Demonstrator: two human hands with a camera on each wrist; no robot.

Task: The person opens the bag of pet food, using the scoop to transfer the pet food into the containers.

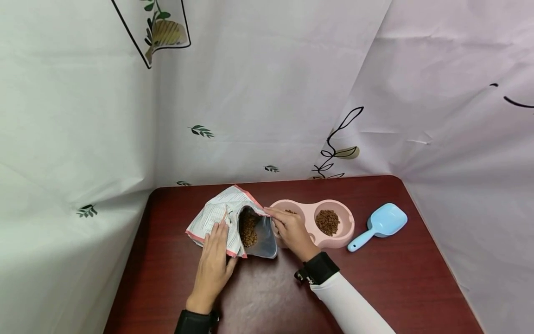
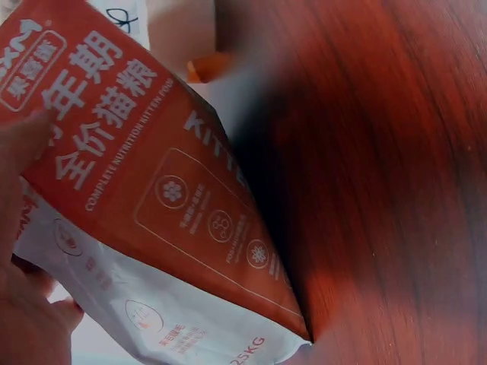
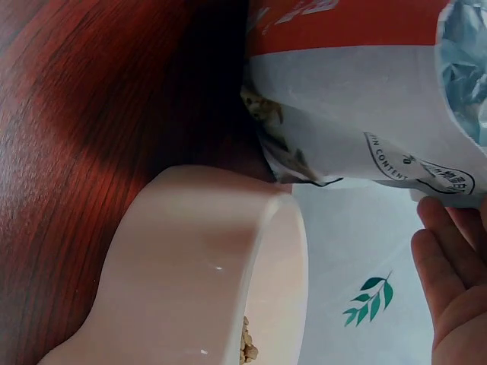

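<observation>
An opened kitten food bag (image 1: 214,211) lies tilted on the table, its mouth facing right and brown kibble (image 1: 249,234) showing inside. My left hand (image 1: 214,266) holds its near side, fingers spread over the printed back and thumb at the lower edge; the left wrist view shows the bag's red front (image 2: 183,160). With its fingertips at the upper corner of the bag's mouth, my right hand (image 1: 294,232) pinches the rim; its thumb is hidden in the right wrist view. Just behind that hand sits a pink double bowl (image 1: 309,211), with kibble in both hollows.
Right of the bowl, a light blue scoop (image 1: 385,221) lies with its handle toward the near left. The dark red wooden table (image 1: 396,297) has white patterned cloth (image 1: 258,93) hanging behind it and along both sides.
</observation>
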